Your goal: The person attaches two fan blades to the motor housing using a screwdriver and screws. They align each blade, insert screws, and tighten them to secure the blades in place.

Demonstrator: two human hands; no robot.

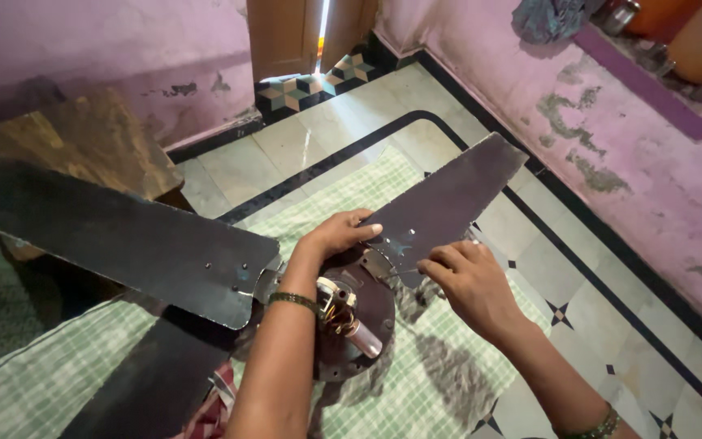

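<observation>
A dismantled ceiling fan point(343, 317) lies across a green checked cloth point(416, 382) on a tiled floor point(578, 268), its three dark blades spread outward from the round motor housing point(359, 325). The person leans over it with both forearms extended. The left hand point(336, 236) lies flat, palm down and fingers unclenched, pressing the inner end of the far blade point(448, 199) where it meets the hub. The right hand point(465, 276) curls beside it, fingertips pinched at the blade's metal bracket point(379, 264); whether they grip a screw or small tool cannot be told. A bangle point(292, 301) circles the left wrist. The largest blade point(115, 236) stretches left, toward a worn wooden board point(83, 142). Peeling pink walls point(652, 171) enclose the room, a wooden door point(302, 32) standing ajar beyond.
</observation>
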